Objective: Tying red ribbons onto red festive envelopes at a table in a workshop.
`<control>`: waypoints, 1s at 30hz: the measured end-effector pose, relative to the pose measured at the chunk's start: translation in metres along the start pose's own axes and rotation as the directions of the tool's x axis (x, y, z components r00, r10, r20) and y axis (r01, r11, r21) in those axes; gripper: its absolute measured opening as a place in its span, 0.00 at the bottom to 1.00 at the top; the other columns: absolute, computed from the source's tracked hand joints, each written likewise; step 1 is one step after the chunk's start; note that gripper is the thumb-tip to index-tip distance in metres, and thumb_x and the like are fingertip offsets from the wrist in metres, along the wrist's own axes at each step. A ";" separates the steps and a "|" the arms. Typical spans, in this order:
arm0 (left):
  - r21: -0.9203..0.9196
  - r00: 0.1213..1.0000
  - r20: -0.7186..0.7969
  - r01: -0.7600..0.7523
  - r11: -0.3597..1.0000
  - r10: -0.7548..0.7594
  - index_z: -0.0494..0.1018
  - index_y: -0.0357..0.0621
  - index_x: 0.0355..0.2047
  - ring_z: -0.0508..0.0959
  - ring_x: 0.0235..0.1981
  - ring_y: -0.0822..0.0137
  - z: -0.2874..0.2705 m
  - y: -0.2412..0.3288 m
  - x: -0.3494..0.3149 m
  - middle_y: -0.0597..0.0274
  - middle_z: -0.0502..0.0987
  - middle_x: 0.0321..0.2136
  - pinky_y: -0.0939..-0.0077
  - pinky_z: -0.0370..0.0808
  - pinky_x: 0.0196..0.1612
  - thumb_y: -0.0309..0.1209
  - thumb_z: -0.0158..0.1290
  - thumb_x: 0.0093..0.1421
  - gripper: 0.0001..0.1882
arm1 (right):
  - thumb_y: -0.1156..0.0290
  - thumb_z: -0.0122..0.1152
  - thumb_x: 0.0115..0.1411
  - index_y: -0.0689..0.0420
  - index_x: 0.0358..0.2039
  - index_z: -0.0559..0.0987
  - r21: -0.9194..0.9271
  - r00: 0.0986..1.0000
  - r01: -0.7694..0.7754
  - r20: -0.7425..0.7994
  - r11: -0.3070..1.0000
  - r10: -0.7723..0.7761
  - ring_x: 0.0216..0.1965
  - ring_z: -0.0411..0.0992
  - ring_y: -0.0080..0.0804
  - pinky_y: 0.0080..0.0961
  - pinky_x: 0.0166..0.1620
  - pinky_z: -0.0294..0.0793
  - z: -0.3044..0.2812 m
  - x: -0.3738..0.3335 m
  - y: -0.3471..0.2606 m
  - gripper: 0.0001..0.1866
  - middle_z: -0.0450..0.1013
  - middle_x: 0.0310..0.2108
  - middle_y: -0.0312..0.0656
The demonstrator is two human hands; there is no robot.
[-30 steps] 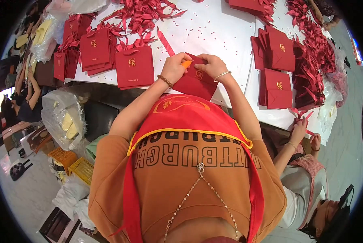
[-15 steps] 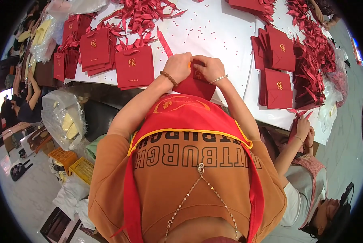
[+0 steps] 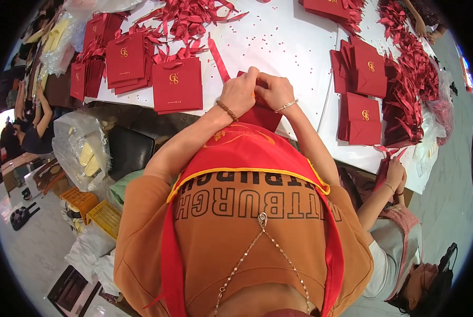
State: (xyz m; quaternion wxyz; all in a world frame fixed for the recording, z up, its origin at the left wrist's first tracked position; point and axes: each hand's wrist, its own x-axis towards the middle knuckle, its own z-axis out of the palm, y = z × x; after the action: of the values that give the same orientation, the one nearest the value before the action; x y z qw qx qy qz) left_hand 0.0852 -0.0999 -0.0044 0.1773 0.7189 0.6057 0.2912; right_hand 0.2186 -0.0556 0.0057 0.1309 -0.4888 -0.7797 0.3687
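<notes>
At the near edge of the table, a red paper bag lies tilted under both my hands. My left hand, wearing a brown bead bracelet, is closed with its fingertips at the bag's upper part. My right hand, with a silver bangle, pinches there too, and the fingertips of both hands meet. A bit of orange shows between them; what it is I cannot make out. One red ribbon runs over the table to my left hand, where its end is hidden.
Stacked red bags stand to the left, more stacks to the right. Ribbon-topped bags line the far right. A co-worker's hands handle a red item at the right corner. Yellow crates sit lower left.
My hands have shifted slightly and remain together at the bag. The bag's upper edge now shows behind my left hand. The whole view has drifted a little.
</notes>
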 end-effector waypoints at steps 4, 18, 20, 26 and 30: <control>-0.146 0.976 0.059 0.215 0.966 -0.208 0.61 0.42 0.36 0.74 0.27 0.46 -0.009 -0.007 0.006 0.45 0.73 0.23 0.54 0.69 0.28 0.23 0.47 0.50 0.12 | 0.66 0.57 0.49 0.50 0.36 0.76 -0.012 0.993 0.106 -0.053 0.994 -0.107 0.30 0.74 0.40 0.29 0.32 0.72 0.006 0.000 0.006 0.12 0.75 0.27 0.42; -0.063 0.456 0.888 0.234 0.970 -0.053 0.77 0.44 0.27 0.71 0.38 0.67 -0.038 -0.049 0.082 0.58 0.70 0.45 0.77 0.68 0.35 0.33 0.53 0.46 0.09 | 0.64 0.59 0.48 0.47 0.26 0.75 -0.276 0.905 0.299 -0.221 0.914 -0.363 0.24 0.69 0.30 0.33 0.38 0.56 0.014 -0.022 -0.002 0.05 0.71 0.18 0.34; -0.071 0.457 0.886 0.291 0.954 -0.074 0.76 0.40 0.24 0.72 0.33 0.70 -0.028 -0.050 0.081 0.57 0.72 0.42 0.81 0.67 0.33 0.31 0.52 0.45 0.08 | 0.64 0.59 0.48 0.47 0.25 0.75 -0.267 0.897 0.310 -0.236 0.912 -0.374 0.23 0.69 0.30 0.32 0.38 0.56 0.014 -0.023 -0.002 0.05 0.71 0.18 0.34; -0.208 0.760 0.634 0.347 0.915 -0.145 0.76 0.41 0.25 0.72 0.31 0.69 -0.007 -0.058 0.087 0.58 0.75 0.29 0.76 0.68 0.36 0.35 0.49 0.48 0.11 | 0.64 0.59 0.48 0.47 0.26 0.76 -0.259 0.898 0.330 -0.210 0.908 -0.386 0.24 0.70 0.29 0.31 0.37 0.56 0.012 -0.022 -0.003 0.05 0.72 0.19 0.33; 0.186 0.963 0.178 0.169 0.968 -0.202 0.74 0.43 0.32 0.74 0.35 0.56 -0.013 -0.094 0.089 0.54 0.76 0.29 0.73 0.67 0.40 0.41 0.46 0.53 0.16 | 0.61 0.58 0.48 0.48 0.28 0.77 -0.237 0.938 0.247 -0.183 0.940 -0.293 0.24 0.70 0.30 0.31 0.37 0.56 0.013 -0.015 0.003 0.07 0.73 0.19 0.34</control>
State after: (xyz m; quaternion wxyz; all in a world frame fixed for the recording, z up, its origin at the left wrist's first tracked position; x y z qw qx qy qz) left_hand 0.0137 0.0048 -0.0336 0.2008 0.6963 0.6729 0.1485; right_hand 0.2207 -0.0737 -0.0034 0.2121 -0.4247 -0.8554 0.2075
